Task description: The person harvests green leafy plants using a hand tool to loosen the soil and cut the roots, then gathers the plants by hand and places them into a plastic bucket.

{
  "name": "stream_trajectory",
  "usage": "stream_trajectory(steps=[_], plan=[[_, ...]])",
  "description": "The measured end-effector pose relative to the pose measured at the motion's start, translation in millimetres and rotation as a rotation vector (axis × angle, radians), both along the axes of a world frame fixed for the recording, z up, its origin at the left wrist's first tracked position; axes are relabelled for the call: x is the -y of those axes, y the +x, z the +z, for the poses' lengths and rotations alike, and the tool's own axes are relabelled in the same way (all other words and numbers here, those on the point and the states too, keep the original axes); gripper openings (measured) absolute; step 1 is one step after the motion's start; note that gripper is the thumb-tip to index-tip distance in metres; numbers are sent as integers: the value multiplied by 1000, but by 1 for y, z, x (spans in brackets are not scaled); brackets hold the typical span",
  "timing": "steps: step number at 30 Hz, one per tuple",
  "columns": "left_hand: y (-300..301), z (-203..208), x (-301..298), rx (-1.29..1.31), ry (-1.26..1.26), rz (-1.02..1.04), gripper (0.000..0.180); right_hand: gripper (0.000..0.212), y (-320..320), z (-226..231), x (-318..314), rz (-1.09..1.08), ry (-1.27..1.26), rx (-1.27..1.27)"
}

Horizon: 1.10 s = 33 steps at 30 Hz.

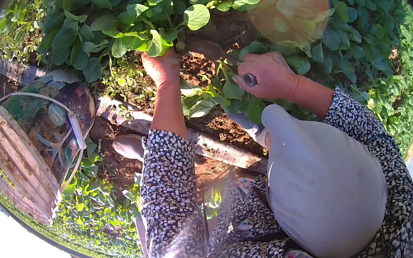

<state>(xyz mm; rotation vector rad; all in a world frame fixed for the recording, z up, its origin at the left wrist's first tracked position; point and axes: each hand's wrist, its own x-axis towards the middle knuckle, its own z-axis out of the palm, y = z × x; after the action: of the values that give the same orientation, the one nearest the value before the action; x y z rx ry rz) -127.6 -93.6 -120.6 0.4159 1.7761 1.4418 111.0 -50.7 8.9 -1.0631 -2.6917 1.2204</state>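
My left hand (162, 68) is closed at the base of a leafy green plant (153, 41), its fingertips hidden by leaves and shade. To its right, my right hand (268, 75) is wrapped round the handle (249, 79) of a hand tool, whose round butt end sticks out of the fist. A flat brownish piece (204, 49) lies between the hands; I cannot tell if it is the tool's blade. Loose-looking broad leaves (212, 94) sit below and beside the right hand, over reddish crumbly soil (193, 69).
At the left stands a ridged, soil-stained container (14, 154) with a white loop handle (75, 128). A pale strip (220, 150) edges the bed near a shoe (128, 147). A smooth whitish rounded thing (325, 181) covers the lower right. Dense greens (356, 41) grow beyond.
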Motion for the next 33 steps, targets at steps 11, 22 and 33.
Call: stream_trajectory(steps=[11, 22, 33], plan=[[-25, -24, 2, -636, -125, -253, 22, 17, -28, -9, -4, 93, 83, -66], [40, 22, 155, 554, -184, 63, 37, 35, 7, 16, -9, -448, -678, -100], [34, -20, 221, 602, 137, 893, 29, 26, -13, 3, 1, 266, -111, -31]])
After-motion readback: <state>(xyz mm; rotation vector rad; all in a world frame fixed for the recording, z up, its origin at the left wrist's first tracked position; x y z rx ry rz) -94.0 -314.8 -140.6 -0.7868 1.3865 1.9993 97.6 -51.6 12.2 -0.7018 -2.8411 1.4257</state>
